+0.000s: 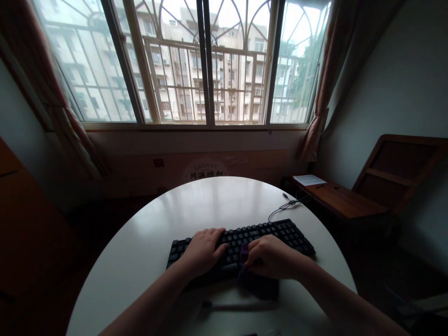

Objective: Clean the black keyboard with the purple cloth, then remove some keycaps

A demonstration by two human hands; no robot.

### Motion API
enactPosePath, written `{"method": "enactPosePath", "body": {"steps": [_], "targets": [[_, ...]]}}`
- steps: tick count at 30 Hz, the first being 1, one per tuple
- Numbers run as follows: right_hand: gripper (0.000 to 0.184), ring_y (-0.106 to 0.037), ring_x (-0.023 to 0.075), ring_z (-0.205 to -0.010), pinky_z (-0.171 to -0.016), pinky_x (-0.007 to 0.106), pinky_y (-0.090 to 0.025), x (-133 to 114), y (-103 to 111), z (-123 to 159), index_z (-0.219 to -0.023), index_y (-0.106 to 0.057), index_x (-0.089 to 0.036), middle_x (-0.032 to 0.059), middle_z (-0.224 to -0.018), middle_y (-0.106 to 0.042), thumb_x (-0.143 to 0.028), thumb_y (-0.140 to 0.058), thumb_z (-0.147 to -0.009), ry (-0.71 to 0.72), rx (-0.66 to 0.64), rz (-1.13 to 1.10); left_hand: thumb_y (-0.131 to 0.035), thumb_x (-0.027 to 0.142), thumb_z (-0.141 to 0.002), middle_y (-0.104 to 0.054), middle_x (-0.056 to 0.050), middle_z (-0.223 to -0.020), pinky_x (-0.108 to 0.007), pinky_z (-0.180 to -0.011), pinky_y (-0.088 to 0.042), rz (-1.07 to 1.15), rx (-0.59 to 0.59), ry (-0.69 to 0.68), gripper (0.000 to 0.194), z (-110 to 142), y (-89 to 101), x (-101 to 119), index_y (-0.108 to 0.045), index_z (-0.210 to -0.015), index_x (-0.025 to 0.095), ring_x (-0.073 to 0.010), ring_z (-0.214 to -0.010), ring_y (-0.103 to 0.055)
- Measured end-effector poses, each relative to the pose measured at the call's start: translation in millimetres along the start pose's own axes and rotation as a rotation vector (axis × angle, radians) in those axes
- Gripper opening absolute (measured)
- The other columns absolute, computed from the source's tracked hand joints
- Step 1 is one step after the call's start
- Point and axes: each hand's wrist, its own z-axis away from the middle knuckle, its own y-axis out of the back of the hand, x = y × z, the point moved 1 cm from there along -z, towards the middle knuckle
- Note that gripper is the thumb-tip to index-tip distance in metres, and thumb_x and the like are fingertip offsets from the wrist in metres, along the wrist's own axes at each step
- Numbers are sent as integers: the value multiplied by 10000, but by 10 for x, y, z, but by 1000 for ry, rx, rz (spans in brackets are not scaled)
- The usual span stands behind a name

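A black keyboard [292, 238] lies at a slight slant on the round white table [136, 252]. My left hand [205, 247] rests over its left part, thumb out to the side and fingers lying across the keys. Nothing shows in that hand. With bent fingers, my right hand [269, 254] pinches a dark purple cloth [259, 282] against the middle keys. The cloth's loose end hangs over the keyboard's front edge. Nearer to me lies a slim, pale-handled brush [238, 306] with a dark head, somewhat blurred.
The keyboard's cable [289, 203] lies bundled at the table's back right edge. Beyond it stands a brown wooden chair or bench [350, 203] with a white paper [310, 180] on it. Small items [271, 333] are cut off at the bottom edge. A barred window fills the back wall.
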Motion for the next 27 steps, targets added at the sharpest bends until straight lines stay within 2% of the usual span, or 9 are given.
{"method": "enactPosePath", "body": {"steps": [3,11,15,21,27], "targets": [[109,-644,101,-671,-605,187,-405,-8,17,9,-830,-761,-242,-27,-819,-720,-185,-677,-789,-4,4,4,-455,438,-922,-598,-102,-1331,-425,-1058,-362,1,-3,5,507,2,10,9,-512,-1364,196,-284,-1225,-527],[105,-628,109,-635,-568,215,-384,-81,-192,-52,-821,-749,-244,-23,-795,-707,-223,-646,-820,26,105,126,-457,430,-919,-598,-101,-1331,-428,-1061,-362,1,3,5,498,7,10,11,-511,-1360,204,-284,-1225,-526],[86,-616,112,-629,-554,223,-361,-94,-202,-56,-797,-740,-237,-17,-782,-701,-227,-655,-807,28,105,140,-464,422,-911,-602,-98,-1325,-430,-1059,-360,-1,7,11,490,10,5,15,-514,-1353,214,-282,-1221,-528],[103,-611,94,-627,-573,206,-369,-37,25,18,-769,-735,-240,-36,-771,-689,-165,-666,-776,25,8,59,-452,436,-919,-598,-95,-1331,-426,-1061,-356,6,-5,5,501,3,-1,-1,-504,-1363,211,-278,-1227,-523],[60,-573,95,-615,-548,193,-391,189,363,178,-805,-744,-186,-1,-751,-636,-184,-687,-786,-15,55,-167,-435,463,-929,-586,-99,-1347,-427,-1068,-349,3,-20,-14,517,-19,-25,-22,-487,-1376,209,-283,-1247,-511]]}}
